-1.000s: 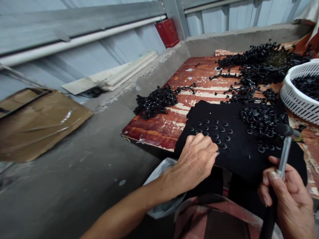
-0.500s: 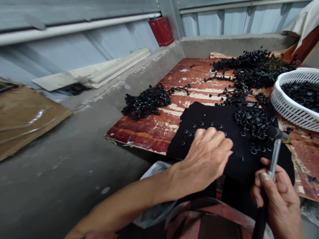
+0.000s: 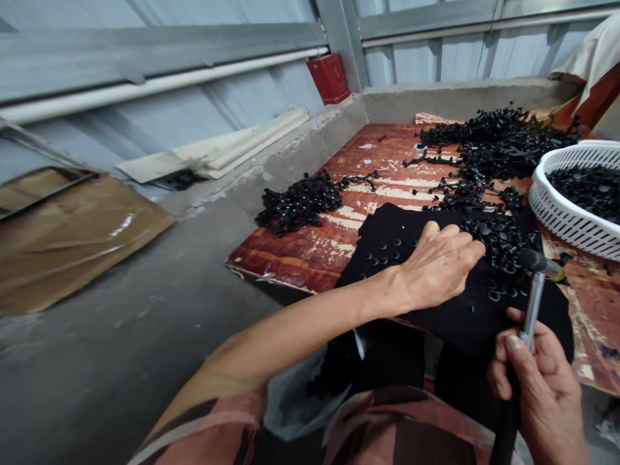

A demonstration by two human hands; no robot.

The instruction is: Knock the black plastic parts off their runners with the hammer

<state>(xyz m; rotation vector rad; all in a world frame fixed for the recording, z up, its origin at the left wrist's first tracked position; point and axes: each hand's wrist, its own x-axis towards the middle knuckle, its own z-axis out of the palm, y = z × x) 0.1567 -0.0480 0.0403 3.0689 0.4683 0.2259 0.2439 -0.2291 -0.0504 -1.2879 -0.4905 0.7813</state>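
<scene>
My left hand [image 3: 438, 265] is over a black cloth [image 3: 450, 320], its fingers curled down and their tips hidden, so whatever they pinch cannot be seen. Just beyond its knuckles lies a heap of small black round-headed pieces [image 3: 506, 242]. Several similar black pieces [image 3: 382, 260] stand apart on the cloth to the left of that hand. At the lower right, my right hand [image 3: 547, 387] is wrapped around a hammer [image 3: 534, 300] with a metal shaft and dark grip. The hammer is held upright, with its dark head above the cloth.
A worn red-brown board [image 3: 295, 258] carries a cluster of black parts [image 3: 300, 201] at left and a larger tangled heap [image 3: 504, 139] at the back. To the right stands a white slotted basket [image 3: 566, 210] full of black pieces. A concrete ledge [image 3: 339, 123] borders the board.
My left hand has moved right across the cloth, from the spaced pieces towards the heap. My right hand keeps the hammer in nearly the same place. The view has shifted slightly.
</scene>
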